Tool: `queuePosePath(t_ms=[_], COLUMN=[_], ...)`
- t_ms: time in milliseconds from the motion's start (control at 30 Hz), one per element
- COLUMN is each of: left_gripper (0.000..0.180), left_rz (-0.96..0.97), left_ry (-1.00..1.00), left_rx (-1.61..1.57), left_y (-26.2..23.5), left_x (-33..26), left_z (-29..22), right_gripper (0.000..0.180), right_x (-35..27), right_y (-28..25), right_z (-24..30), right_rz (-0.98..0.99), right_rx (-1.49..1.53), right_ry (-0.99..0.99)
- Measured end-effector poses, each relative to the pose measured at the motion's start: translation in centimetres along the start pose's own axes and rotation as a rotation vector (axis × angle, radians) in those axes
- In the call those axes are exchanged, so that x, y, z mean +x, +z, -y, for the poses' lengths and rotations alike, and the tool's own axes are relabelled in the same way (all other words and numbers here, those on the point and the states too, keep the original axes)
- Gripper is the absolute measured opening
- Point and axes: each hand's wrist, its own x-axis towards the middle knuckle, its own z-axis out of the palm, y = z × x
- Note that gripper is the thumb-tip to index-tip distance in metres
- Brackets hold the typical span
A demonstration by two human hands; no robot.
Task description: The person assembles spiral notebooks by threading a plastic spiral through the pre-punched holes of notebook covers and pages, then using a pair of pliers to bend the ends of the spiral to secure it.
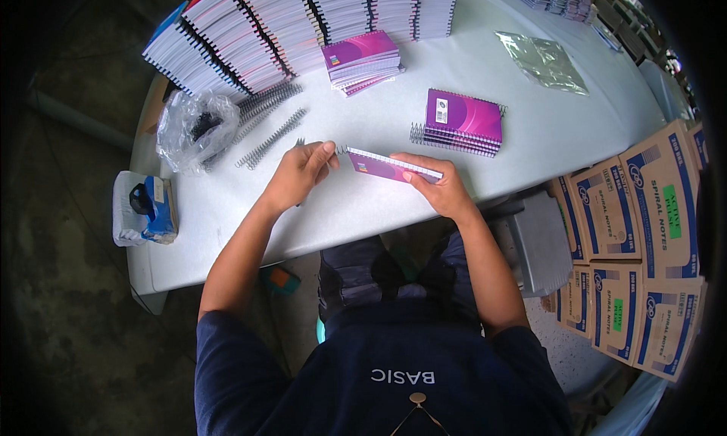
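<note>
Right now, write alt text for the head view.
A seated person holds a purple notebook over a white table, left hand at its wire spine end, right hand gripping its other end. Bound notebooks, loose wire coils and rows of notebook stacks lie beyond.

Notebook stack (462, 122) lies behind the held notebook (390, 166) (wire coils (269, 137) to their left) on the table (522, 141).

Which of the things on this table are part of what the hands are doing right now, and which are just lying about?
In the job:
- left hand and right hand, holding the purple notebook
- wire coils beside the left hand
- bound notebook stack
- unbound pad rows

Lying about:
- plastic bag
- foil wrapper
- tape dispenser
- cardboard boxes off the table
</note>
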Motion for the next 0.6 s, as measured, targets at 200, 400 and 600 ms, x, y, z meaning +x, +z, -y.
queuePosePath(t_ms=[200,400,600], left_gripper=[0.023,0.041,0.033], left_rz=[-0.146,-0.014,-0.251], left_ry=[0.482,0.607,0.768], left_rx=[0.200,0.948,1.104], left_y=[0.1,-1.0,1.3], left_x=[0.5,0.8,-0.5], left_z=[-1.1,-2.9,-4.5], right_gripper=[0.030,0.028,0.027], right_x=[0.1,-0.1,-1.1], right_y=[0.2,0.4,1.1], right_z=[0.6,-0.1,1.0], right_rz=[-0.033,-0.031,-0.064], right_rx=[0.033,0.034,-0.133], right_ry=[-0.015,0.081,0.009])
